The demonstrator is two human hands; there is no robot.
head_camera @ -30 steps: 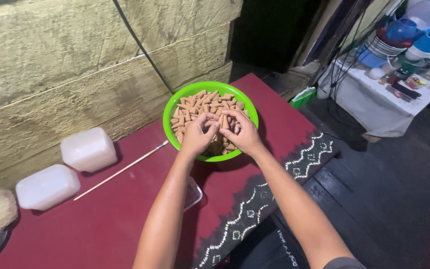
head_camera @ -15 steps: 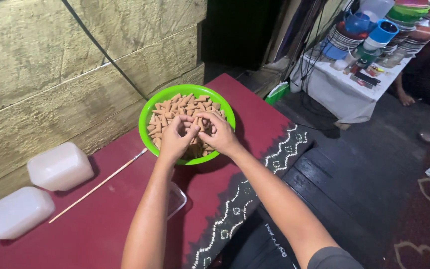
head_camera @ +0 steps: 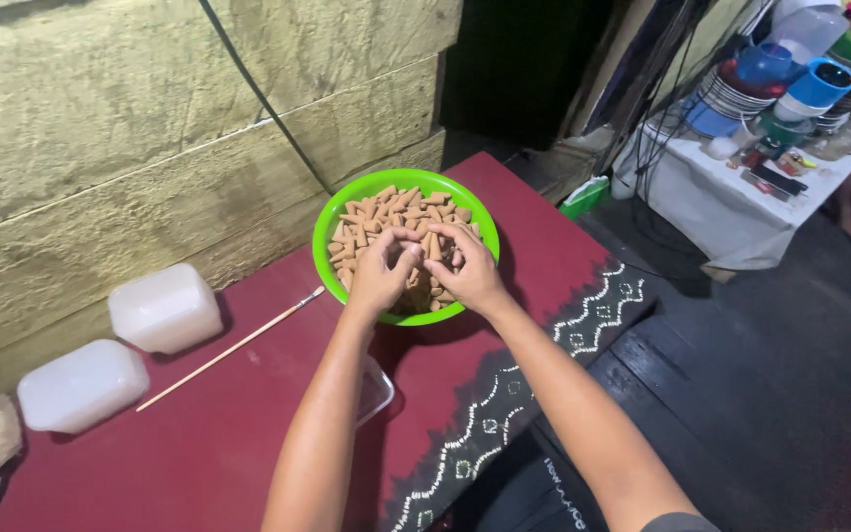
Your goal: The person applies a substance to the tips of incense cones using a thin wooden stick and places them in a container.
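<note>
Between the fingertips of both hands, over the middle of the heap, sits one of the small tan cone-shaped clay-like pieces. The left hand and right hand meet there, fingers curled together; they seem pinched on a piece, though how firmly I cannot tell. Such a cone is probably light, dry and stiff, and likely brittle at its narrow tip, so a gentle pinch at the thicker base end looks safest. The pieces are matte, pale brown, short and tapered, lying piled at all angles.

Under the fingers and around them, the round bright green plastic bowl holds the whole heap. Beneath it spreads the dark red cloth-covered table. Left of the hands lies a thin wooden stick, and beyond it two translucent white plastic containers.
</note>
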